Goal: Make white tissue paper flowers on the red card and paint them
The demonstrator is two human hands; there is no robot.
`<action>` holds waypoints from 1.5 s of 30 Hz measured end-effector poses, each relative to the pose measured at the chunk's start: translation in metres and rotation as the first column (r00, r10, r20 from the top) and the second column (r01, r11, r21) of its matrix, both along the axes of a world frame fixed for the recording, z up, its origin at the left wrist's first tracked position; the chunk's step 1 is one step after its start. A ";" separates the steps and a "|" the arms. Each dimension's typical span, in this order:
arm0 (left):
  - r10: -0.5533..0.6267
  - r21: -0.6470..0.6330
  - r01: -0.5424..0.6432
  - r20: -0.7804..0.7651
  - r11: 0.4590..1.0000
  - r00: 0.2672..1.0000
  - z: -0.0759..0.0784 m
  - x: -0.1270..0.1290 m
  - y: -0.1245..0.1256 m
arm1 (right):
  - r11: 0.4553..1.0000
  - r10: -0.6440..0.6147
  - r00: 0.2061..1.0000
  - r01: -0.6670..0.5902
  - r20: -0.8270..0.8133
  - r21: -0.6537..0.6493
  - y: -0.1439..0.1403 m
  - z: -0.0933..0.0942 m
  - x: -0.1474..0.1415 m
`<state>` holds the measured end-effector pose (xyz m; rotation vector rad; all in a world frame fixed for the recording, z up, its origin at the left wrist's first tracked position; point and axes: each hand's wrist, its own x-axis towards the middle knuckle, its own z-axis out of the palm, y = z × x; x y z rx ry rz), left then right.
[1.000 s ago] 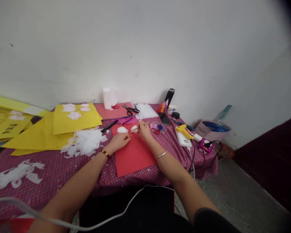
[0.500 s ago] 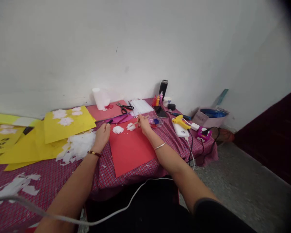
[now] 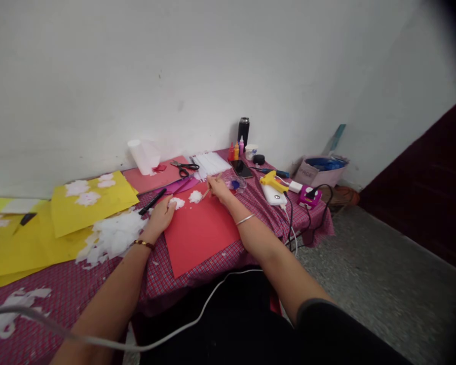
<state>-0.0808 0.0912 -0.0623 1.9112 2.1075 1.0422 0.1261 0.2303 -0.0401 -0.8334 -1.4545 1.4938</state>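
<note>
My left hand [image 3: 160,217] lies at the left edge of a red sheet of paper [image 3: 201,228], fingers stretched out and touching or close beside a white fluffy paper cluster [image 3: 178,203]. A second white cluster [image 3: 195,196] sits to its right on the sheet. Closed round a thin paintbrush [image 3: 206,193], my right hand [image 3: 218,188] points the tip down toward this second cluster. A black marker [image 3: 152,202] lies just beyond my left hand. Near my right hand is a clear plastic piece [image 3: 236,185] with blue-purple colour in it.
Yellow sheets [image 3: 95,197] with white-pink flowers and torn white paper [image 3: 116,233] spread leftward. Scissors [image 3: 184,168], paint bottles [image 3: 236,151], a phone [image 3: 241,169] and a black flask [image 3: 243,133] stand or lie behind. A yellow glue gun [image 3: 272,181] and cables are right.
My left hand has shifted to the left cluster and uncovered the marker. My right hand's brush tip has drawn slightly off the right cluster. The whole view has swung a little right.
</note>
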 end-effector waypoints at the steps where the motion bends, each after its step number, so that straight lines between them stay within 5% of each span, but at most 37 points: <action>1: 0.002 0.004 -0.002 -0.004 1.000 1.000 -0.001 -0.001 0.001 | 1.000 0.011 1.000 -0.011 0.016 0.001 -0.002 -0.001 -0.001; 21: 0.017 0.047 -0.023 0.136 0.999 0.991 0.006 -0.003 -0.002 | 0.999 -0.036 0.999 0.037 0.033 -0.016 -0.013 0.000 -0.006; 33: 0.120 0.053 -0.128 0.125 0.990 0.985 -0.001 -0.009 0.004 | 0.964 0.257 0.965 -0.260 -0.045 -0.059 -0.035 0.009 -0.010; 45: 0.066 -0.012 -0.067 -0.027 0.998 0.997 0.006 0.004 -0.004 | 0.883 0.466 0.882 -0.469 -0.074 -0.023 -0.046 -0.002 -0.019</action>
